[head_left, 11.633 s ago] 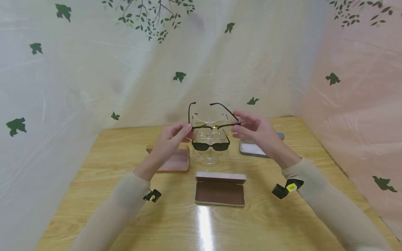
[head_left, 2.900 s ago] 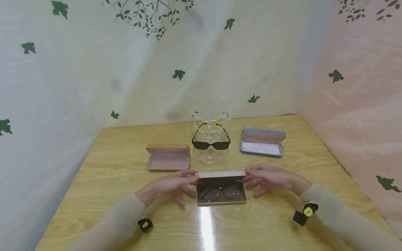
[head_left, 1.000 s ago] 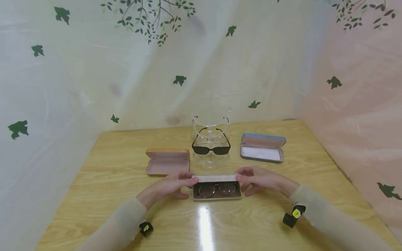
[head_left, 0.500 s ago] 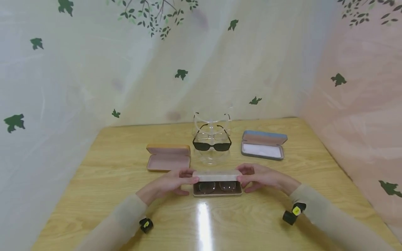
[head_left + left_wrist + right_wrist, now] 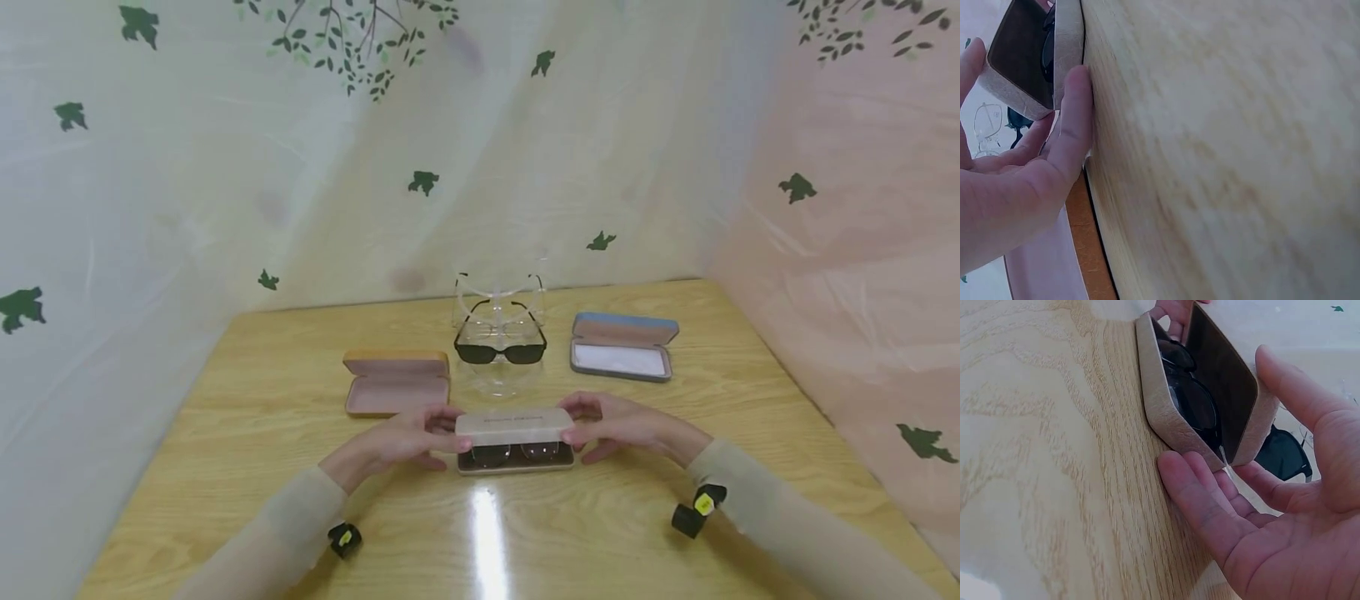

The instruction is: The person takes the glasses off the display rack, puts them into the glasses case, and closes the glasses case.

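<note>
A cream glasses case (image 5: pixel 514 425) sits on the table in front of me with its lid partly lowered. Inside lies a pair of dark-rimmed glasses (image 5: pixel 1200 403), their upper part hidden by the lid in the head view. My left hand (image 5: pixel 401 440) holds the case's left end, thumb on the lid and fingers at the side and back. At the opposite end my right hand (image 5: pixel 626 425) grips it the same way. The right wrist view shows the right thumb against the lid (image 5: pixel 1263 422) and the fingertips low beside the base.
Behind the case, a clear display stand (image 5: pixel 498 385) carries sunglasses (image 5: pixel 501 353) and clear-lensed glasses above them. An orange case (image 5: pixel 397 394) stands open to the left; a blue-grey case (image 5: pixel 622 360) with a white cloth inside stands open to the right. Patterned curtains enclose the table.
Earlier both hands held the dark-rimmed glasses over the stand; then the glasses lay in the cream case, its lid upright. Since then both hands have tilted the lid forward and down over them.
</note>
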`<act>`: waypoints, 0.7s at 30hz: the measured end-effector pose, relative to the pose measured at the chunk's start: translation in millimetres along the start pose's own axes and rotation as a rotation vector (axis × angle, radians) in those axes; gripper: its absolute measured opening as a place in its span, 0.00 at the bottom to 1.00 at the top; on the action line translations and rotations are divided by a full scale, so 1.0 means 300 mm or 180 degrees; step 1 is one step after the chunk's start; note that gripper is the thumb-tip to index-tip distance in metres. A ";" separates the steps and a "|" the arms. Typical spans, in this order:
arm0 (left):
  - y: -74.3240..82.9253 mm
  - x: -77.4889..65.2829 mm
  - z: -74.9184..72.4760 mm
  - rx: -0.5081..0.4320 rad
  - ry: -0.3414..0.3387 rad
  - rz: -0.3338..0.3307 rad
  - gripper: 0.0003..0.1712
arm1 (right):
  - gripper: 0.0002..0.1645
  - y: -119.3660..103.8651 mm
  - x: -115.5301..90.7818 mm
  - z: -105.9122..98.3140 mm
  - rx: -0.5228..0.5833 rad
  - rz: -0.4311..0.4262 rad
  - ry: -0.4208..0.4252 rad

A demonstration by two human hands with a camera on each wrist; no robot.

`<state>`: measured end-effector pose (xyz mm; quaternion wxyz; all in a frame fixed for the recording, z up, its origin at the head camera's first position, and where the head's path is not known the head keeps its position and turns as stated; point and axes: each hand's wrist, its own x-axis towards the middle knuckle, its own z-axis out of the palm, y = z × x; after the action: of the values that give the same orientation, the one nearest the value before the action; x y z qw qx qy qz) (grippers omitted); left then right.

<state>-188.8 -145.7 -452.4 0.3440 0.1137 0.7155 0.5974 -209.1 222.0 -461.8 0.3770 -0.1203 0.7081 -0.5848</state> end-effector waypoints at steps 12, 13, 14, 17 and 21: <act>-0.005 0.004 0.005 0.0502 0.0210 -0.0025 0.37 | 0.42 0.001 -0.003 0.031 -0.0485 -0.0192 0.0200; -0.004 0.006 0.007 0.0518 0.0227 -0.0033 0.36 | 0.42 0.000 -0.004 0.032 -0.0466 -0.0193 0.0197; -0.004 0.008 0.008 0.0527 0.0243 -0.0042 0.36 | 0.43 0.000 -0.005 0.032 -0.0456 -0.0180 0.0200; -0.002 0.014 0.009 0.0526 0.0262 -0.0037 0.35 | 0.42 -0.004 -0.006 0.029 -0.0489 -0.0166 0.0198; -0.004 0.022 0.007 0.0511 0.0259 0.0002 0.35 | 0.40 -0.008 -0.006 0.024 -0.0563 -0.0131 0.0185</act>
<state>-192.0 -140.4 -456.0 0.3042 0.1168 0.7744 0.5423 -203.7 217.2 -459.2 0.3321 -0.1506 0.7649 -0.5309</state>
